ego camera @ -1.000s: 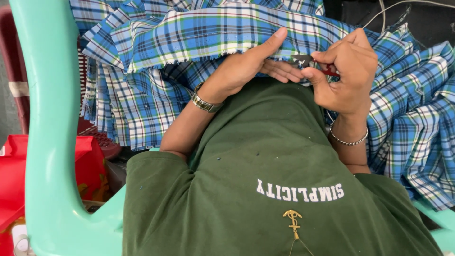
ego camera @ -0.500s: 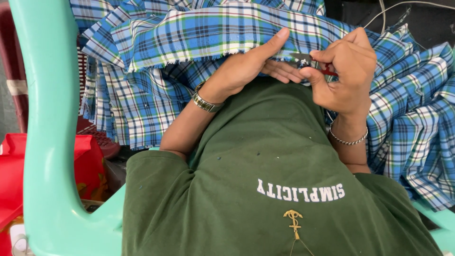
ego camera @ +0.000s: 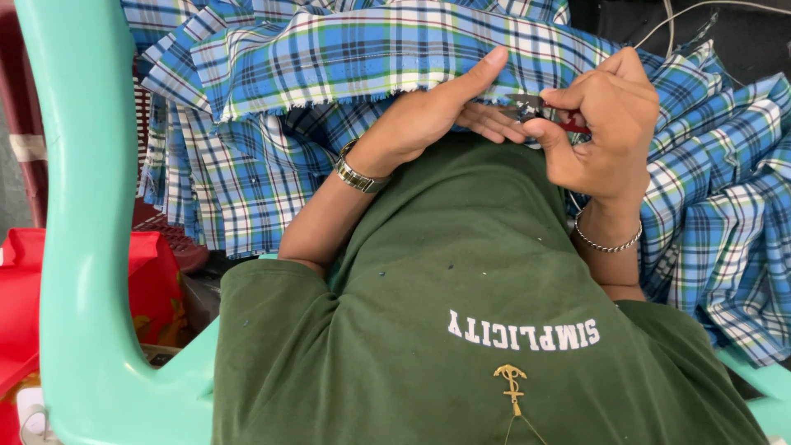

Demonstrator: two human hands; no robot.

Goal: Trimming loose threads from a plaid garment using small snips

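While the left hand (ego camera: 428, 119) pinches the checked cloth (ego camera: 346, 49), the right hand (ego camera: 606, 124) just beside it grips small snips (ego camera: 535, 107).

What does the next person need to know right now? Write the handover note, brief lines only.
Left hand: grips the blue plaid fabric, thumb up along its frayed edge, fingers underneath.
Right hand: pinches small red-handled thread snips, blades at the fabric by the left fingertips.
Things: more plaid fabric is piled over the lap and to the right; a turquoise plastic chair stands at left, a red bag beyond it.
Done: cannot tell how much edge has been trimmed.
Left: loose frayed threads show along the held edge.
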